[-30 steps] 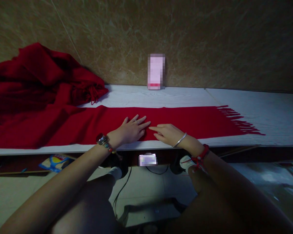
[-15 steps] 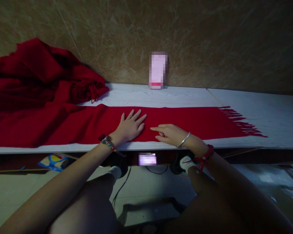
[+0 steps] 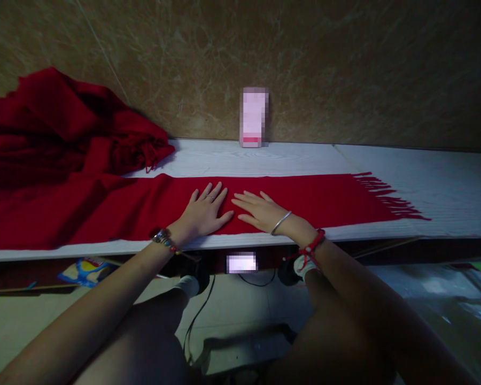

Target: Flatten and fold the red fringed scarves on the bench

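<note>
A long red scarf (image 3: 312,198) lies flat along the white table, its fringe (image 3: 388,198) at the right end. Flat on its middle rests my left hand (image 3: 202,214), fingers spread, with a ring and a beaded bracelet. Just to the right, my right hand (image 3: 262,211) also lies on the cloth with fingers stretched out toward the left. It wears a silver bangle and a red cord. Neither hand grips anything. Toward the left the scarf is wrinkled and meets a heap of red cloth (image 3: 60,123); where one ends and the other begins I cannot tell.
Behind the white table (image 3: 296,159) rises a brown marbled wall (image 3: 324,69). A blurred pinkish block (image 3: 253,115) stands against it. Below the front edge are a blue packet (image 3: 86,271), a bright blurred rectangle (image 3: 241,263) and a black cable (image 3: 198,315).
My right hand has gone from a pointing shape to flat with fingers stretched, slightly left. My left hand has shifted a little left and its thumb stands further out.
</note>
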